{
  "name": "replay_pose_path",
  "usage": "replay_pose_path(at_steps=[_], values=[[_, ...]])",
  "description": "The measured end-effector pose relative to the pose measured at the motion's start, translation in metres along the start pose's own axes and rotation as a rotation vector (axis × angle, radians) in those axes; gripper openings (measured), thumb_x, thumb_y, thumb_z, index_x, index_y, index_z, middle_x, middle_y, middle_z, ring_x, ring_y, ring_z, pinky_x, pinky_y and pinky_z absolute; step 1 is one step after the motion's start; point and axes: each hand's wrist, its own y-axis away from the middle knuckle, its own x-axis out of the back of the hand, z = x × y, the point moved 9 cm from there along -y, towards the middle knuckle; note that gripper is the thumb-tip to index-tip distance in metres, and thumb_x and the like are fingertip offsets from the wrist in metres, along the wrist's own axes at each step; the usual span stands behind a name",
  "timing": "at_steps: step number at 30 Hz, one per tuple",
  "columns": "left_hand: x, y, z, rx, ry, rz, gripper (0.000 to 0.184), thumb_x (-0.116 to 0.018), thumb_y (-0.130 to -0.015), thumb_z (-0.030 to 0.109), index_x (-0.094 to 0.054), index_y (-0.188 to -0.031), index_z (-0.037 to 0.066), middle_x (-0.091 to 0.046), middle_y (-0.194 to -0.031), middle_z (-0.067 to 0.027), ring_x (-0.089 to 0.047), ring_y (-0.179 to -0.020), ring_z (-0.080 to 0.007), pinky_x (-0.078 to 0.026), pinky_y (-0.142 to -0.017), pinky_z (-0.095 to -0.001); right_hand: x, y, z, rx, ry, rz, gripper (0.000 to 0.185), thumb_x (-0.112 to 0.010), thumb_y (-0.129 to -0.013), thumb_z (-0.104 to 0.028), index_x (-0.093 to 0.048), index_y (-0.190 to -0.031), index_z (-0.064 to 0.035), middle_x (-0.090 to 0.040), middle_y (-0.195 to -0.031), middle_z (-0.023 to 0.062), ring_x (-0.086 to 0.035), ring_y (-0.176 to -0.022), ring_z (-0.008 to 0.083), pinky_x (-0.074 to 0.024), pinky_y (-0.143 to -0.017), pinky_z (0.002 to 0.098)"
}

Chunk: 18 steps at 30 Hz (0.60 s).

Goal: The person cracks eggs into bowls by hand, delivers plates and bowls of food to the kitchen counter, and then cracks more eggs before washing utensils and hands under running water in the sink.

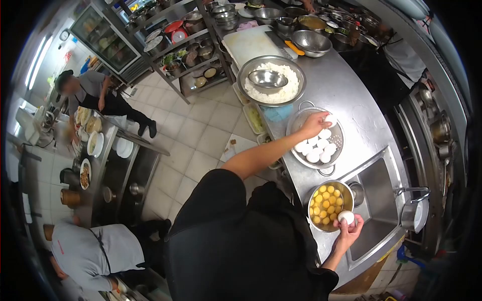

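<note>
My left hand (315, 124) is over the colander (297, 123), its fingers closed on a white egg (330, 119) at the far side. Several more white eggs (314, 155) lie in the colander below it. My right hand (350, 232) holds another white egg (346, 216) at the rim of a steel bowl (310, 198). Inside that bowl are several raw yolks (325, 204) in clear egg white. Whether the shell in my right hand is cracked, I cannot tell.
Beside the yolk bowl is a sink (374, 220) with a faucet (411, 190). A large bowl of white rice-like food (281, 95) holds a smaller bowl. Beyond lie a cutting board (248, 42) and an orange-handled knife (293, 47). Co-workers (95, 251) stand at the left.
</note>
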Motion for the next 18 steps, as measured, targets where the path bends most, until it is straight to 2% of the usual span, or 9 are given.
replay_pose_path(at_steps=[3,5,6,10,12,14,15,17,18], values=[[-0.034,0.057,0.032,0.312,1.177,-0.091,0.04,-0.059,-0.09,0.017,-0.046,-0.123,-0.002,-0.06,-0.101,-0.0124,-0.065,-0.087,-0.0232,-0.05,-0.062,-0.0292,0.004,-0.01,0.02,-0.129,0.119,-0.012,0.056,-0.067,-0.078,0.001,-0.041,-0.127,-0.0032,-0.056,-0.106,0.0098,-0.058,-0.093,0.0161,-0.051,-0.078,0.0268],[-0.061,0.09,0.059,0.299,1.162,-0.282,0.039,-0.06,-0.089,0.015,-0.045,-0.121,-0.001,-0.061,-0.1,-0.0121,-0.065,-0.086,-0.0227,-0.05,-0.06,-0.0302,-0.021,-0.023,-0.011,0.17,0.26,-0.015,0.061,-0.067,-0.076,0.001,-0.039,-0.13,-0.0022,-0.056,-0.114,0.0128,-0.059,-0.096,0.0173,-0.0513,-0.077,0.0262],[-0.074,0.104,0.059,0.35,1.069,-0.335,0.05,-0.057,-0.088,0.008,-0.037,-0.134,0.002,-0.059,-0.108,-0.0132,-0.064,-0.09,-0.0224,-0.052,-0.068,-0.0284,-0.028,-0.03,-0.016,0.177,0.278,-0.071,0.058,-0.065,-0.076,0.0,-0.043,-0.13,-0.0009,-0.053,-0.123,0.0148,-0.056,-0.105,0.0186,-0.0504,-0.08,0.0264],[-0.109,0.124,0.083,0.041,0.74,-0.377,0.044,-0.063,-0.081,-0.002,-0.052,-0.123,-0.004,-0.064,-0.104,-0.0074,-0.06,-0.092,-0.0106,-0.05,-0.082,-0.0262,-0.048,-0.026,-0.102,0.446,0.394,0.029,0.044,-0.069,-0.076,0.0,-0.052,-0.116,-0.0011,-0.052,-0.126,0.019,-0.055,-0.11,0.0236,-0.051,-0.084,0.0322],[-0.109,0.134,0.116,0.0,0.491,-0.336,0.041,-0.068,-0.079,0.003,-0.055,-0.117,-0.007,-0.067,-0.097,-0.0096,-0.062,-0.081,-0.0098,-0.051,-0.072,-0.024,-0.047,-0.019,-0.119,0.519,0.396,0.1,0.045,-0.072,-0.073,0.001,-0.052,-0.113,-0.0009,-0.052,-0.125,0.0207,-0.055,-0.11,0.0259,-0.051,-0.085,0.0347],[-0.119,0.14,0.121,-0.013,0.365,-0.354,0.042,-0.07,-0.076,0.002,-0.057,-0.116,-0.005,-0.067,-0.097,-0.0105,-0.062,-0.085,-0.0108,-0.051,-0.075,-0.0255,-0.051,0.014,-0.158,1.059,0.339,0.243,0.038,-0.075,-0.07,0.0,-0.057,-0.103,-0.0024,-0.061,-0.114,0.0194,-0.063,-0.099,0.0307,-0.0507,-0.084,0.0361],[-0.123,0.143,0.123,-0.029,0.333,-0.333,0.043,-0.07,-0.076,0.0,-0.057,-0.117,-0.004,-0.067,-0.096,-0.009,-0.062,-0.089,-0.0109,-0.051,-0.078,-0.026,-0.054,0.012,-0.151,1.073,0.337,0.213,0.042,-0.079,-0.068,-0.006,-0.057,-0.104,-0.0041,-0.061,-0.112,0.0204,-0.063,-0.097,0.0313,-0.0505,-0.083,0.0351],[-0.132,0.146,0.118,-0.058,0.379,-0.347,0.045,-0.073,-0.075,0.004,-0.058,-0.117,-0.002,-0.067,-0.098,-0.0069,-0.06,-0.086,-0.0089,-0.051,-0.075,-0.0259,-0.06,-0.012,-0.101,0.639,0.709,0.096,0.049,-0.076,-0.07,-0.001,-0.051,-0.113,-0.0045,-0.059,-0.115,0.0206,-0.061,-0.102,0.0278,-0.0515,-0.08,0.0317],[-0.135,0.145,0.112,-0.083,0.373,-0.351,0.046,-0.074,-0.072,0.006,-0.059,-0.115,-0.001,-0.067,-0.096,-0.0099,-0.062,-0.083,-0.0097,-0.051,-0.073,-0.0259,-0.044,-0.017,-0.078,0.527,0.726,0.206,0.052,-0.076,-0.07,-0.001,-0.05,-0.115,-0.0039,-0.062,-0.11,0.0171,-0.061,-0.1,0.022,-0.0506,-0.077,0.0261]])
